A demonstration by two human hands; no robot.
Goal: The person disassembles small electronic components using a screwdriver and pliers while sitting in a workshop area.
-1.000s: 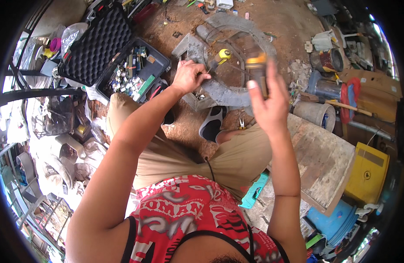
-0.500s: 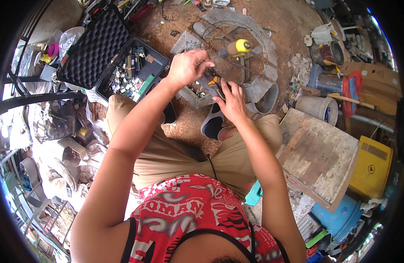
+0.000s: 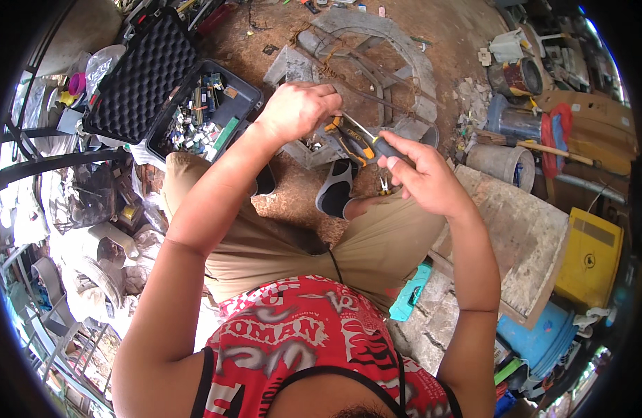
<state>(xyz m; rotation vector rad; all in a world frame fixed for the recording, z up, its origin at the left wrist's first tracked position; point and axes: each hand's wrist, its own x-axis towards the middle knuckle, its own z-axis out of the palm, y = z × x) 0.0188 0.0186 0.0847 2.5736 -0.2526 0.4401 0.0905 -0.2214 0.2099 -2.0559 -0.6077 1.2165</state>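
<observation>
My right hand (image 3: 429,174) is closed around the dark handle of a screwdriver (image 3: 387,148). Its thin metal shaft slants up and left toward my other hand. My left hand (image 3: 303,110) is closed in a pinch just beyond the tip; whatever it pinches is hidden. Pliers with yellow and black handles (image 3: 357,143) are below the shaft, jaws close to my left fingertips; I cannot tell if the fingers touch them. Behind both hands lies a grey ring-shaped frame (image 3: 427,83) with rusty rods across it.
An opened black foam-lined case (image 3: 143,80) with small loose parts is at the left. Small pliers (image 3: 384,184) lie near my right knee. A worn wooden board (image 3: 509,237), a yellow case (image 3: 591,261), a grey bucket (image 3: 495,166) and a blue bucket (image 3: 544,338) stand along the right.
My right hand has left the pliers' handles, moved right and now grips a screwdriver. The yellow-ended handle that stood beyond my hands is gone from there. My left hand stays about where it was.
</observation>
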